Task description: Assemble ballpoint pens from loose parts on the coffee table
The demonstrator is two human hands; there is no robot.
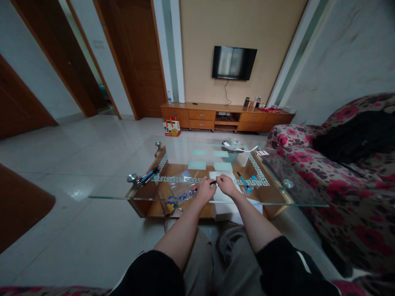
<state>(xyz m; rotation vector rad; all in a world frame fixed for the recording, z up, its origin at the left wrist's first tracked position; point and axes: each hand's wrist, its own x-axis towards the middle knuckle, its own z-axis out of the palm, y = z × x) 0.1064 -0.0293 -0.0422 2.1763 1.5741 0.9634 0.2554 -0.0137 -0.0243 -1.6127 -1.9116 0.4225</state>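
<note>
Above the glass tabletop, my left hand and my right hand meet with fingers closed in a pinch. A short, dark pen spans the gap between them, gripped at both ends. My fingers cover its ends, so I cannot tell whether one is a separate cap. To the right of my right hand lies a blue and black pen, beside a small light-blue round object. A bunch of pens, black and blue, lies at the table's left side.
Under the glass are a white box and a clear plastic bag. A waste basket stands beyond the table. The flowered sofa borders the right side. A paper bag stands before the TV cabinet.
</note>
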